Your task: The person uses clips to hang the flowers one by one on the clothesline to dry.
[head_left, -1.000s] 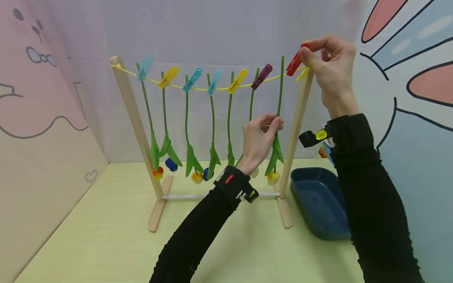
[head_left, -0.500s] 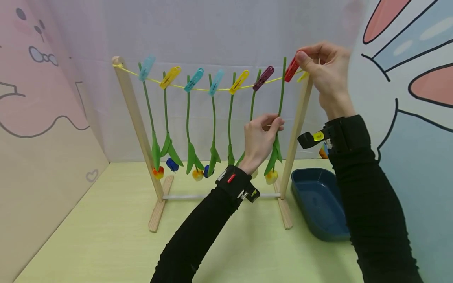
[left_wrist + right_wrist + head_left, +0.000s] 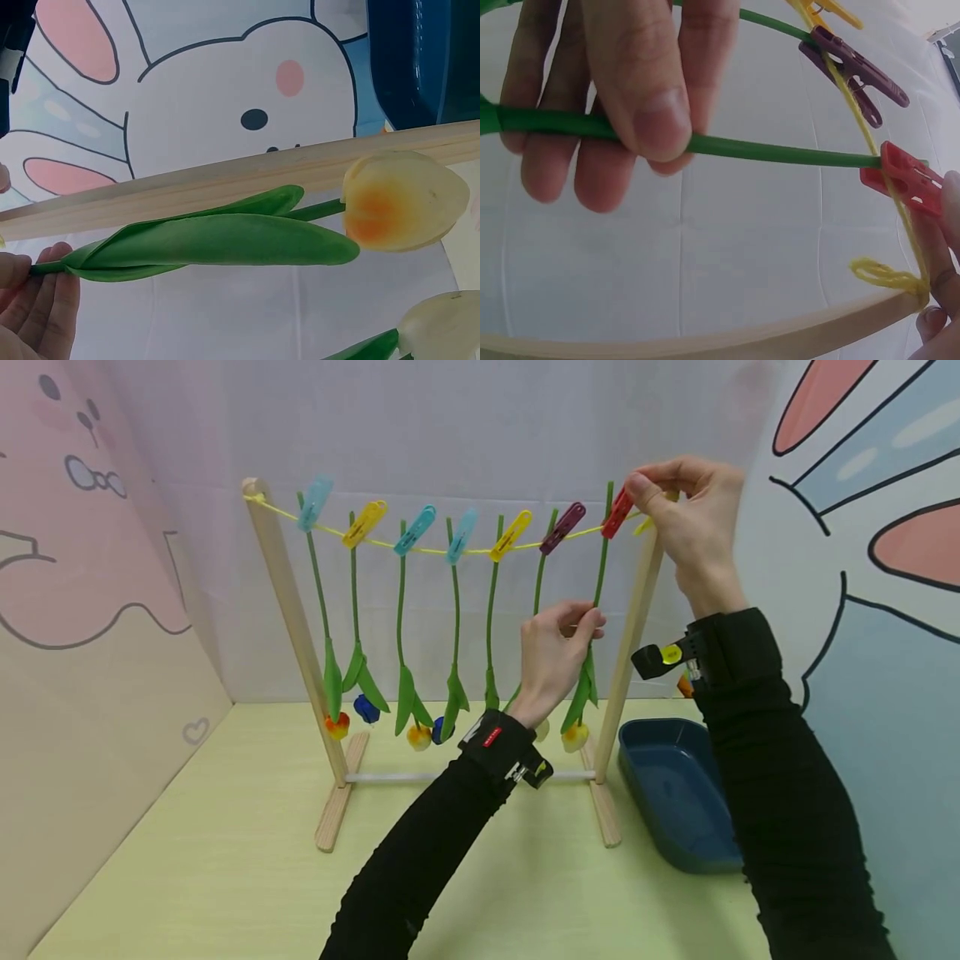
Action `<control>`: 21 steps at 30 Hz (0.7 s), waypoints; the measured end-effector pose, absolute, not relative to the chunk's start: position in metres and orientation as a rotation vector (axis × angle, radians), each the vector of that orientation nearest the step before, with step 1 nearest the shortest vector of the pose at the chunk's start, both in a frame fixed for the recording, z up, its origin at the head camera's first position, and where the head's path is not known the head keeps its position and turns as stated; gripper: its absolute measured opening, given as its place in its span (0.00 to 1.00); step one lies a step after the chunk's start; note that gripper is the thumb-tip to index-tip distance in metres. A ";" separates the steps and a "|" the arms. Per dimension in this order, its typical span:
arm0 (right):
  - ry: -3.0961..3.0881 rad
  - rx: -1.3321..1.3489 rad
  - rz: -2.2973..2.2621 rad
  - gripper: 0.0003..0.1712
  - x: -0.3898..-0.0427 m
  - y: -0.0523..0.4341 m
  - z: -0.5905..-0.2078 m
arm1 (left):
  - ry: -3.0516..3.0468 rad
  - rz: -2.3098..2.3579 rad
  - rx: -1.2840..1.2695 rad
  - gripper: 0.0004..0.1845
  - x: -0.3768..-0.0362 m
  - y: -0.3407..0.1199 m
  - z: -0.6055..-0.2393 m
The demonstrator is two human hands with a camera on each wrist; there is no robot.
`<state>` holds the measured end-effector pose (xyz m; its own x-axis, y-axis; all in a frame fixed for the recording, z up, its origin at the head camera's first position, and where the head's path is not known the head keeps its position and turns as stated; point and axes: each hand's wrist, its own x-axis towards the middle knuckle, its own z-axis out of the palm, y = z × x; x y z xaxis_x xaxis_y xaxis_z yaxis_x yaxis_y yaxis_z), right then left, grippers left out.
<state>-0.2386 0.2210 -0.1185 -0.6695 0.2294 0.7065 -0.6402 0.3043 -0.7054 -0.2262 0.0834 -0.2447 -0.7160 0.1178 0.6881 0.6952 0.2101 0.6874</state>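
Note:
A yellow-and-white artificial tulip (image 3: 575, 737) hangs head down at the right end of the yellow string. My left hand (image 3: 557, 656) pinches its green stem (image 3: 780, 154) between thumb and fingers, just above the leaves (image 3: 225, 240). Up at the string, my right hand (image 3: 693, 522) pinches a red clothespin (image 3: 617, 513) by its handle end. In the right wrist view the red clothespin's jaws lie over both the stem's tip and the string. To its left a purple clothespin (image 3: 562, 528) holds another stem on the string.
Several more tulips hang along the string from blue and yellow clothespins (image 3: 512, 536). The string spans a wooden frame (image 3: 633, 635) with feet on the pale table (image 3: 225, 877). A dark blue basin (image 3: 675, 793) stands right of the frame, under my right forearm.
The red clothespin has moved slightly left along the string with my right hand, from beside the stem to over it. My left hand keeps its grip on the stem.

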 end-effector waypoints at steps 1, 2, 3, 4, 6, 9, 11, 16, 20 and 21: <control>-1.824 0.368 1.448 0.02 -0.238 0.221 -0.119 | -1.993 -1.535 -0.751 0.12 -0.226 0.084 -0.245; -1.829 0.369 1.432 0.02 -0.238 0.221 -0.119 | -1.993 -1.534 -0.751 0.12 -0.226 0.084 -0.245; -1.835 0.371 1.411 0.02 -0.238 0.221 -0.119 | -1.992 -1.536 -0.752 0.11 -0.227 0.084 -0.245; -1.841 0.372 1.387 0.03 -0.237 0.221 -0.120 | -1.991 -1.535 -0.753 0.11 -0.226 0.084 -0.245; -1.855 0.371 1.336 0.03 -0.236 0.221 -0.120 | -1.991 -1.536 -0.759 0.11 -0.226 0.084 -0.245; -1.877 0.370 1.266 0.07 -0.235 0.220 -0.120 | -1.990 -1.534 -0.769 0.12 -0.226 0.084 -0.245; -1.889 0.371 1.241 0.10 -0.235 0.220 -0.121 | -1.985 -1.538 -0.771 0.12 -0.226 0.084 -0.245; -1.909 0.364 1.208 0.15 -0.235 0.220 -0.123 | -1.978 -1.549 -0.753 0.13 -0.226 0.083 -0.245; -1.910 0.362 1.163 0.16 -0.233 0.220 -0.126 | -1.984 -1.544 -0.749 0.14 -0.227 0.081 -0.247; -1.910 0.357 1.151 0.16 -0.233 0.220 -0.127 | -1.986 -1.543 -0.751 0.14 -0.226 0.080 -0.247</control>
